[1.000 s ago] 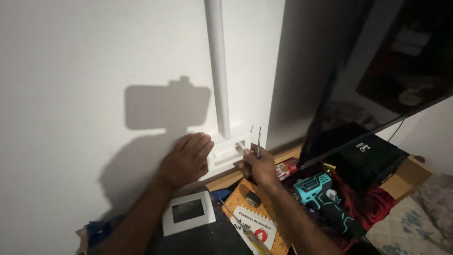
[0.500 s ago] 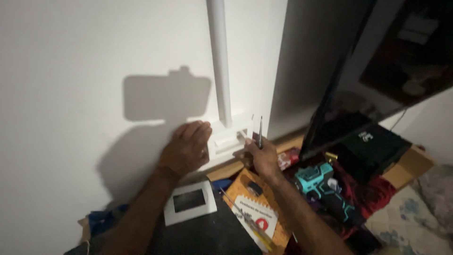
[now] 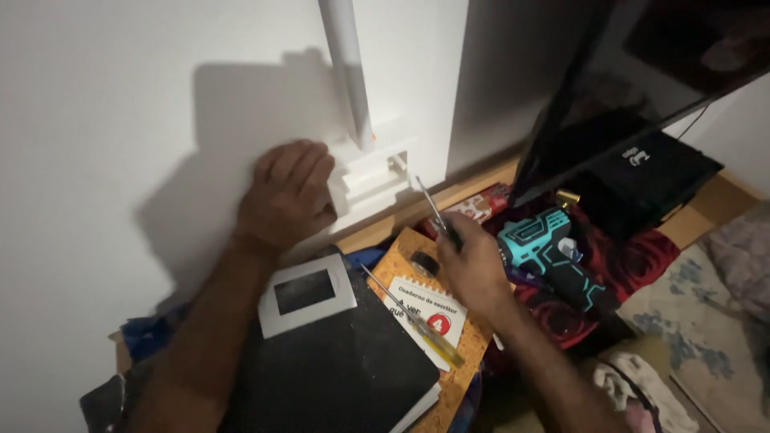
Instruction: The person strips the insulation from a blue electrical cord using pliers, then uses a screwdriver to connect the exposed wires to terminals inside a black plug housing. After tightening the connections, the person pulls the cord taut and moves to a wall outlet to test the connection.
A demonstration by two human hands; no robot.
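left hand (image 3: 282,195): flat, fingers spread, pressed on the white wall beside the socket box (image 3: 370,170); holds nothing. right hand (image 3: 475,263): closed round a screwdriver (image 3: 431,207), whose shaft slants up-left with its tip at the box's right edge. socket box: white, low on the wall, at the foot of a white conduit (image 3: 346,68). frame (image 3: 305,293): white, square, dark opening, lying on a black book (image 3: 337,369) below the left hand. notebook (image 3: 429,321): orange cover, spiral-bound, under the right wrist; a second screwdriver (image 3: 417,319) with a yellow handle lies across it, with a small black round piece (image 3: 424,264) near the top edge. drill (image 3: 553,256): teal and black, just right of the right hand, on red cloth (image 3: 634,265).
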